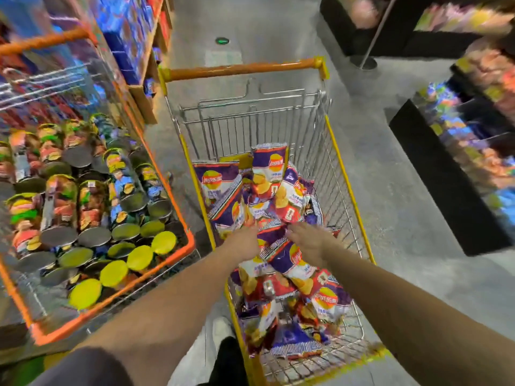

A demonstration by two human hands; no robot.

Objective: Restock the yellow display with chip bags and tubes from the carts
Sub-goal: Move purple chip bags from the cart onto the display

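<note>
While both hands (245, 238) (309, 240) reach over chip bags (267, 176), each grip's openness stays unclear.

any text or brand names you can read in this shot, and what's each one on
Nothing can be quoted with confidence.
Chip bags in the yellow cart: a round red and yellow logo and small print, too blurred to read.
Tubes in the orange cart: labels smeared by motion, unreadable.
Boxes on the blue shelf: print too blurred.
</note>
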